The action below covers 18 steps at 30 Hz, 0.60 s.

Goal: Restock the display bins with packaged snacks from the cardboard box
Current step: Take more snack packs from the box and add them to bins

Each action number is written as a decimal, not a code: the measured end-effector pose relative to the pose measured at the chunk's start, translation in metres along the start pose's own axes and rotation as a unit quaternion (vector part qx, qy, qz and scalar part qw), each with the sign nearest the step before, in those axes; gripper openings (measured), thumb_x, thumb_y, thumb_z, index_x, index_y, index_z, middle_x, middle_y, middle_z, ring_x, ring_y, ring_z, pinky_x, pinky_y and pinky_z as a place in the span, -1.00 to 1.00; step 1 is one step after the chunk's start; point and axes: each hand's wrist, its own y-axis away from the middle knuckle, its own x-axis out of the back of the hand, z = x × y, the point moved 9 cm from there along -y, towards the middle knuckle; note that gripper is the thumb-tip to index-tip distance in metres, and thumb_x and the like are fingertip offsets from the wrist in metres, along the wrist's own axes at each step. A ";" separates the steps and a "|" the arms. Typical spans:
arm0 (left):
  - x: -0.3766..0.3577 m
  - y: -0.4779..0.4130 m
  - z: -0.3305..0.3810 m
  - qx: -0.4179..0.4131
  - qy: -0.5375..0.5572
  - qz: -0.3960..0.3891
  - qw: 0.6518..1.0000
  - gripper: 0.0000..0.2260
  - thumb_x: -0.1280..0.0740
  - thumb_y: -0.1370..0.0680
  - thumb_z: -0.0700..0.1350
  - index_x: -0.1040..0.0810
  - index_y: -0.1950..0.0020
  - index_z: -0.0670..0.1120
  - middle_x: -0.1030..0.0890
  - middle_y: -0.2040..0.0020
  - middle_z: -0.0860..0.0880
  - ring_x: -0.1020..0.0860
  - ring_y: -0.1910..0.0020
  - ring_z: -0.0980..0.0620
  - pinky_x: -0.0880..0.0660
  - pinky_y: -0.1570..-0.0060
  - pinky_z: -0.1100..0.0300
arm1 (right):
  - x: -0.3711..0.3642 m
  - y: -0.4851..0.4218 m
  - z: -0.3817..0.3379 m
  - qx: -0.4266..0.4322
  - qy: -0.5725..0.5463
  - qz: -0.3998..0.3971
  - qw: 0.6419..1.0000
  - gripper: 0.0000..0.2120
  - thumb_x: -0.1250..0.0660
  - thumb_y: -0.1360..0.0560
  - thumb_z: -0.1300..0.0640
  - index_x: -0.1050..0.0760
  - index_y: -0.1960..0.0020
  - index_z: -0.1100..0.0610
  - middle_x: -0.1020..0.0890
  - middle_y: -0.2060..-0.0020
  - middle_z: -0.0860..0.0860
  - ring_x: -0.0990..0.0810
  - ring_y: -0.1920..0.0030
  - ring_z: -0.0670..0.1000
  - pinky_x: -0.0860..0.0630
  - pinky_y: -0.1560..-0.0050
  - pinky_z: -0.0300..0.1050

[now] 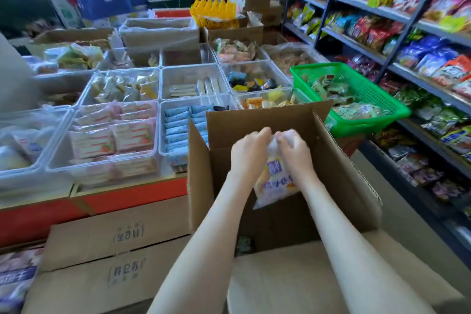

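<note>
An open cardboard box [331,168] stands in front of me with its flaps up. Over its opening hangs a clear plastic snack bag [276,183] with purple and orange print. My left hand [248,151] and my right hand [293,150] both pinch the bag's gathered top, close together. Clear display bins [160,132] fill the table to the left and behind the box; they hold pink-striped packs [112,135], blue packs [178,125] and other wrapped snacks.
A green basket [369,125] of snacks sits right of the box. Tall shelves [407,66] of packaged goods line the right side. Closed cartons [114,262] are stacked low on the left. A person's sleeve [15,79] shows at the far left.
</note>
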 end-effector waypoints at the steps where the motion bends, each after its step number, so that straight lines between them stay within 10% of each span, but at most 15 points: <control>1: 0.020 0.001 0.008 -0.011 -0.009 0.009 1.000 -0.87 -0.17 -0.60 -0.13 -0.47 -0.08 -0.09 -0.60 0.06 -0.08 -0.56 0.06 -0.14 -0.38 0.19 0.07 | 0.007 0.012 -0.019 0.015 -0.022 0.024 0.999 -0.80 -0.21 -0.58 -0.03 -0.50 0.06 0.07 -0.61 0.17 -0.02 -0.56 0.15 -0.10 -0.45 0.19 -0.36; 13: 0.205 0.054 -0.093 0.019 -0.014 0.096 0.995 -0.73 -0.13 -0.63 0.05 -0.51 -0.06 -0.10 -0.60 0.07 -0.09 -0.57 0.10 -0.10 -0.31 0.26 0.12 | -0.086 0.075 -0.180 0.088 -0.078 0.034 0.993 -0.75 -0.21 -0.58 -0.04 -0.49 0.07 0.14 -0.54 0.25 -0.06 -0.51 0.22 -0.14 -0.43 0.12 -0.17; 18: 0.267 0.082 -0.232 0.111 0.206 0.127 0.964 -0.74 -0.23 -0.60 0.05 -0.50 0.17 -0.08 -0.53 0.32 -0.01 -0.50 0.31 0.03 -0.38 0.26 0.15 | -0.195 0.068 -0.225 0.080 -0.095 0.016 0.992 -0.72 -0.21 -0.57 -0.07 -0.39 0.22 0.08 -0.49 0.32 -0.07 -0.48 0.26 -0.10 -0.39 0.22 -0.19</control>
